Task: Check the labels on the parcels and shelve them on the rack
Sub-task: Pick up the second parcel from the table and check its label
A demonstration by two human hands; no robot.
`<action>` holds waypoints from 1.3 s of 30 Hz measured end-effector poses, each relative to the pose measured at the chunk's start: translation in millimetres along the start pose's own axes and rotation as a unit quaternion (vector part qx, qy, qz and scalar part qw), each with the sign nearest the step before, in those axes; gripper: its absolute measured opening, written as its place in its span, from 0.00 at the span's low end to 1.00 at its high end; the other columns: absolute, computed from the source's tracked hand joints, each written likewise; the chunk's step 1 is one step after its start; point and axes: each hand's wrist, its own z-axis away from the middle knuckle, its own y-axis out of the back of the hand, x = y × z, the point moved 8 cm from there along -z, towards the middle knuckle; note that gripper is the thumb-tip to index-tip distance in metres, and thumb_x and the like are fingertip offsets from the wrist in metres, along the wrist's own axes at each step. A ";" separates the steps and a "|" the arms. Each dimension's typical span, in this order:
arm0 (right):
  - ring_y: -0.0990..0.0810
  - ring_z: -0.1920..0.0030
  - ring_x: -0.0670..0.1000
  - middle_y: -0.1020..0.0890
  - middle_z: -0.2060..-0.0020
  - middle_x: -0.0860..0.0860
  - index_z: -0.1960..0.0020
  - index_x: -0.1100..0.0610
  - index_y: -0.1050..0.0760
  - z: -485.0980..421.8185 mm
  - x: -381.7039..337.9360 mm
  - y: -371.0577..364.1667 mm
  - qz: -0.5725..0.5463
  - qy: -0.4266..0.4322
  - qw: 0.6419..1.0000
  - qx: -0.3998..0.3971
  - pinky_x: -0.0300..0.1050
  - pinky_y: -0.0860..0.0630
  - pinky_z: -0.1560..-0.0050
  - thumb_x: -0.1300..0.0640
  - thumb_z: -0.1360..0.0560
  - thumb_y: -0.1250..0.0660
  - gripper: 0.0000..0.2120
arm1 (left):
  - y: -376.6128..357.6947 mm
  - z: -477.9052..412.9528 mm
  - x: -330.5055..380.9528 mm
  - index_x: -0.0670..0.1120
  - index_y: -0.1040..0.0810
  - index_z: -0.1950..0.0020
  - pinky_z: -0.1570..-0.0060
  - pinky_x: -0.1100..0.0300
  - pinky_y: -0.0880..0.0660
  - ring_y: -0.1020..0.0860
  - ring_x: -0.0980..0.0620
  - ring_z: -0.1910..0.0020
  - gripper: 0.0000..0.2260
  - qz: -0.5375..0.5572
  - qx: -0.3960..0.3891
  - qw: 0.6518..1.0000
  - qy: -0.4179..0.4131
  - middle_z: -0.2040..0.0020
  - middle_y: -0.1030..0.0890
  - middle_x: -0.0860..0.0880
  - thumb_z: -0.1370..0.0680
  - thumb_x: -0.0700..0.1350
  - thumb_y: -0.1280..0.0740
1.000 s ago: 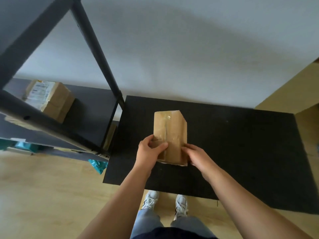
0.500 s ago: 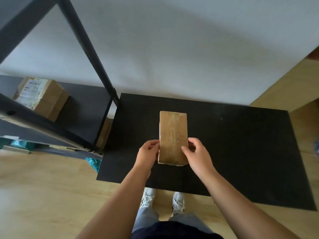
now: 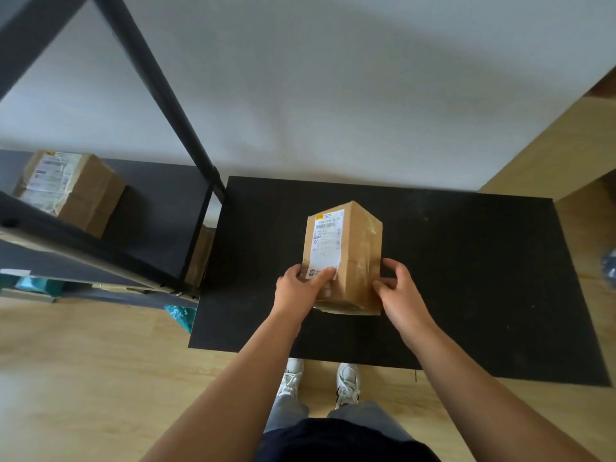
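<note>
A tall brown cardboard parcel (image 3: 356, 258) is held over the black table (image 3: 466, 278), turned so its white shipping label (image 3: 325, 245) faces up on the left face. My left hand (image 3: 301, 288) grips the near left side with the thumb on the label's bottom edge. My right hand (image 3: 401, 295) clasps the near right side. The black metal rack (image 3: 160, 211) stands at the left, with a second labelled brown parcel (image 3: 70, 190) on its shelf.
A diagonal black rack post (image 3: 156, 95) crosses the upper left. Another brown box (image 3: 200, 255) sits low behind the rack's corner leg. Teal packaging (image 3: 181, 315) lies on the wooden floor under the rack. A white wall stands behind the table.
The parcel has been rolled in my hands: earlier a plain taped face showed, now the labelled face is up on the left. Both hands shifted their grip on its near end.
</note>
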 end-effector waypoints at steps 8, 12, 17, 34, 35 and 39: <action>0.25 0.32 0.54 0.24 0.31 0.52 0.24 0.50 0.34 -0.2 14.3 -23.5 -0.041 -0.040 0.998 -0.039 0.57 0.29 0.31 0.46 0.17 0.44 0.22 | 20.2 0.3 6.0 0.47 0.24 0.32 0.57 0.61 0.22 0.19 0.51 0.46 0.22 -0.059 0.063 0.994 -0.073 0.41 0.20 0.49 0.24 0.51 0.26; 0.24 0.33 0.55 0.21 0.33 0.52 0.26 0.51 0.29 0.5 19.6 -24.6 -0.050 -0.077 0.995 -0.046 0.56 0.28 0.32 0.39 0.18 0.48 0.26 | 11.1 4.1 0.0 0.46 0.23 0.33 0.49 0.55 0.20 0.21 0.52 0.48 0.18 -0.071 0.040 0.995 -0.063 0.48 0.21 0.52 0.22 0.49 0.28; 0.26 0.31 0.56 0.26 0.29 0.52 0.22 0.52 0.36 -2.3 19.7 -20.0 -0.035 -0.071 0.996 -0.046 0.56 0.28 0.32 0.40 0.19 0.42 0.29 | 5.3 0.0 2.2 0.46 0.25 0.33 0.49 0.55 0.20 0.22 0.52 0.48 0.19 -0.068 0.019 0.996 -0.045 0.48 0.22 0.52 0.22 0.47 0.28; 0.22 0.37 0.54 0.21 0.36 0.51 0.27 0.52 0.30 -3.8 15.4 -21.6 -0.050 -0.061 0.993 -0.083 0.56 0.25 0.34 0.45 0.22 0.33 0.26 | -15.8 1.2 8.6 0.47 0.29 0.25 0.44 0.56 0.26 0.24 0.50 0.41 0.26 -0.011 -0.077 0.997 0.024 0.33 0.21 0.48 0.22 0.54 0.30; 0.22 0.37 0.54 0.20 0.36 0.51 0.27 0.52 0.30 -3.0 13.0 -20.3 -0.060 -0.056 0.994 -0.077 0.57 0.24 0.34 0.45 0.22 0.32 0.26 | -14.7 3.6 11.9 0.48 0.30 0.24 0.45 0.56 0.27 0.25 0.51 0.42 0.27 -0.006 -0.072 0.997 0.017 0.32 0.22 0.48 0.22 0.53 0.30; 0.20 0.42 0.51 0.19 0.41 0.48 0.29 0.52 0.28 5.5 -10.5 -11.8 -0.108 -0.026 0.992 -0.066 0.53 0.21 0.40 0.47 0.22 0.32 0.23 | -4.4 19.6 36.4 0.49 0.34 0.24 0.50 0.58 0.28 0.25 0.52 0.43 0.29 0.046 -0.055 0.997 -0.020 0.33 0.23 0.49 0.22 0.53 0.29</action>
